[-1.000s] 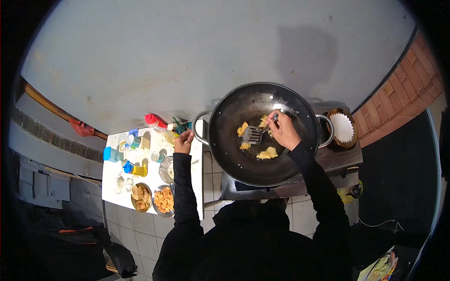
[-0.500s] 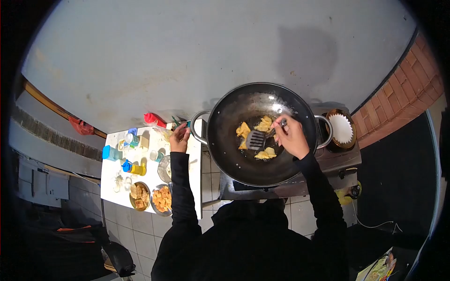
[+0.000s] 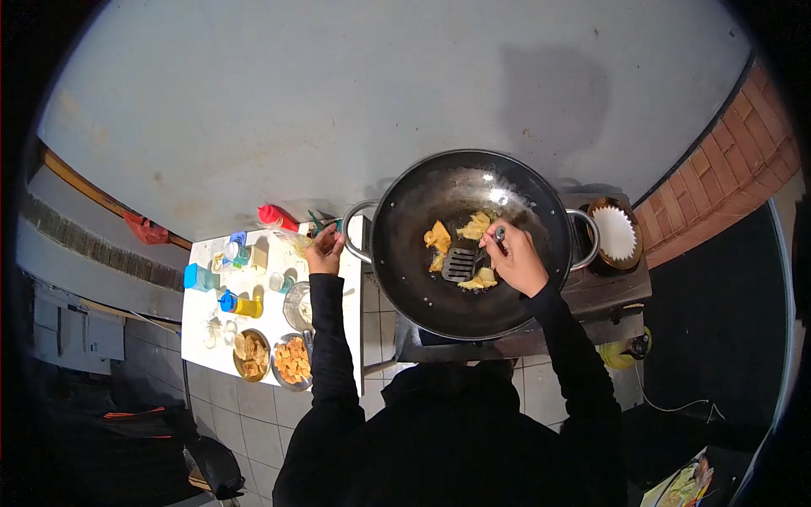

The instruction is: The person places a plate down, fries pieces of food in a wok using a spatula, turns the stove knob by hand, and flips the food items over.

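A large dark wok [image 3: 422, 296] with two loop handles rests on the stove. My right hand [image 3: 517, 260] is closed on the handle of a slotted spatula [image 3: 459, 265], whose blade lies low in the wok. Around the blade are several yellow fried pieces [image 3: 437, 237], one just below it and one above to the right. My left hand [image 3: 325, 250] is beside the wok's left handle [image 3: 355, 230], its fingers slightly apart and nothing visible in them.
On the white table [image 3: 338, 355] at the left stand a plate of orange-brown pieces [image 3: 292, 362], a bowl of browned pieces [image 3: 251, 355], a yellow bottle [image 3: 245, 305] and a red bottle [image 3: 276, 217]. A white fluted liner [image 3: 617, 232] sits right of the wok.
The spatula shifted right, then down a little towards the lower piece. My right hand moved down and right with it. My left hand drew slightly away from the wok's handle.
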Action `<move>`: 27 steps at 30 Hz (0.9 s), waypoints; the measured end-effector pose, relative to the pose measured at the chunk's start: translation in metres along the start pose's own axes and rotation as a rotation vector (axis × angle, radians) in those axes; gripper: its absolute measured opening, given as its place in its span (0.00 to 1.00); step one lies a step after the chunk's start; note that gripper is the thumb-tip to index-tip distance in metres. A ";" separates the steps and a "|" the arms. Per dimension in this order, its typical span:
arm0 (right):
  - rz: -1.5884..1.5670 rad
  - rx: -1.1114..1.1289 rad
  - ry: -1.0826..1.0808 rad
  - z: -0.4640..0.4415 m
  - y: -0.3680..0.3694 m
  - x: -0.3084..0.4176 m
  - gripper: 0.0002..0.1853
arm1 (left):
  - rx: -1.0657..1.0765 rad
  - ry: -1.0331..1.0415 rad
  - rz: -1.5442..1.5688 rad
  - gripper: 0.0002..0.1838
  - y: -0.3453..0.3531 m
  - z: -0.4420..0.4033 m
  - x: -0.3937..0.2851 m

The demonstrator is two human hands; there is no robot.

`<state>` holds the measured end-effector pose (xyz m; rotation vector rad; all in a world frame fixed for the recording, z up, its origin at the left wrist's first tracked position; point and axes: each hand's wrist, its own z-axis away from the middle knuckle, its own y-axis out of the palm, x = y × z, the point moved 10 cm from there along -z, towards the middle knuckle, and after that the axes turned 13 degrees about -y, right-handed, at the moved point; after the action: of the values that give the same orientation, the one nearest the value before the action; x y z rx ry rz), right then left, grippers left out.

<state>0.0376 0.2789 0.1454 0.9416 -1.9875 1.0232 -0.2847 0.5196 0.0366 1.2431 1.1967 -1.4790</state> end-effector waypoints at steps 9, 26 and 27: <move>0.019 -0.017 0.025 -0.005 -0.009 0.013 0.05 | -0.019 -0.038 -0.142 0.19 0.001 0.006 -0.010; 0.088 0.025 -0.024 -0.006 0.010 0.021 0.05 | 0.019 -0.042 -0.226 0.18 0.004 0.007 -0.014; 0.088 0.026 -0.023 -0.006 0.010 0.019 0.05 | 0.023 -0.040 -0.223 0.18 0.004 0.007 -0.014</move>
<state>0.0210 0.2827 0.1604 0.8900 -2.0549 1.0939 -0.2800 0.5119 0.0499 1.1181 1.3287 -1.6755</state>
